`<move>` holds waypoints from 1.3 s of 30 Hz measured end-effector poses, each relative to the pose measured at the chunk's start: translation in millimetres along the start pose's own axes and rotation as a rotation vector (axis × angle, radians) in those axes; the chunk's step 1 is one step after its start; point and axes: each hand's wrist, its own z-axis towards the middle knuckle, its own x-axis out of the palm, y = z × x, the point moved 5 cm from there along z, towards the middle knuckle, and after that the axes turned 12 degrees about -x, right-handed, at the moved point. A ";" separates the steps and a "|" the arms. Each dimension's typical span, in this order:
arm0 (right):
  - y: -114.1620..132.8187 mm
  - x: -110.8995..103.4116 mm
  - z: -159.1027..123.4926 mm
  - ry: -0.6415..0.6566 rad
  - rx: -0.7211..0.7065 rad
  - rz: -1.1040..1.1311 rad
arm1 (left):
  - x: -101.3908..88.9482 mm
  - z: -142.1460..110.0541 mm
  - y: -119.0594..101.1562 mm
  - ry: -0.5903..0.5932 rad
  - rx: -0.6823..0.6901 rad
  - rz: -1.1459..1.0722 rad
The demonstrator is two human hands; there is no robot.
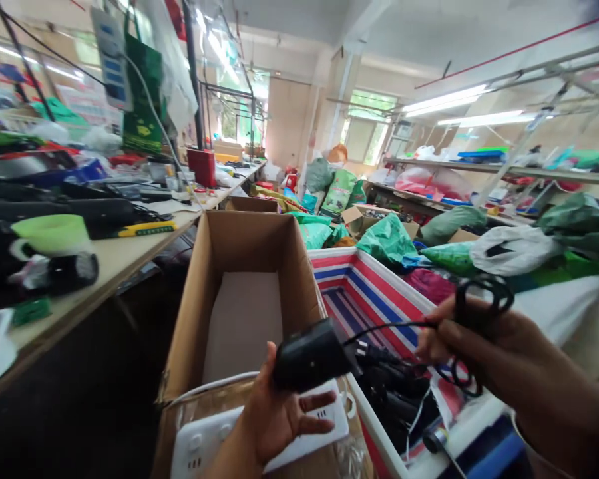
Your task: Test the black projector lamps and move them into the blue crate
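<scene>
I find a pale panel inside the cardboard box and black items in the striped container. My left hand, fingers spread, supports a black cylindrical device over the power strip; my right hand grips its cable.

Tube lights, beige wall

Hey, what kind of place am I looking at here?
Probably a small workshop or assembly floor: there's a long, cluttered workbench, a striped bin holding black items, and tube lights overhead.
</scene>
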 end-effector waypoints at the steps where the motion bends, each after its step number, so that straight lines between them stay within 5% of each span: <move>1: -7.1 1.3 -6.5 0.018 0.020 0.006 | 0.0 -8.4 -1.6 0.019 0.016 -0.001; 7: -70.3 49.0 -59.8 0.181 0.135 0.180 | 3.5 -45.9 1.9 -0.075 0.309 0.121; 11: -90.9 94.4 -92.3 0.188 0.282 0.378 | 13.5 -58.5 9.5 -0.016 0.342 0.185; 14: -93.6 107.7 -100.6 0.237 0.275 0.358 | 11.2 -73.5 8.4 -0.112 0.308 0.471; 18: -88.8 102.9 -99.8 0.285 0.049 0.018 | 2.4 -90.7 5.4 -0.472 0.255 0.975; 22: -80.6 107.0 -101.8 0.192 -0.228 -0.426 | 7.0 -91.9 7.4 -0.755 0.310 1.066; 27: -85.8 119.9 -104.5 0.090 -0.374 -0.647 | 21.6 -84.0 9.7 -0.714 0.469 1.013; 31: -102.6 102.9 -99.0 0.432 -0.156 -0.268 | 9.1 -82.6 5.5 -0.705 0.394 1.001; 34: -115.1 75.8 -104.8 0.651 0.108 -0.048 | -9.4 -83.9 0.7 -0.690 0.259 0.776; 36: -126.0 62.4 -111.8 0.701 0.182 -0.117 | -14.7 -86.8 -4.7 -0.653 0.240 0.578; 39: -144.4 60.0 -120.2 0.636 0.064 -0.312 | -7.0 -92.0 -15.3 -0.580 0.309 0.456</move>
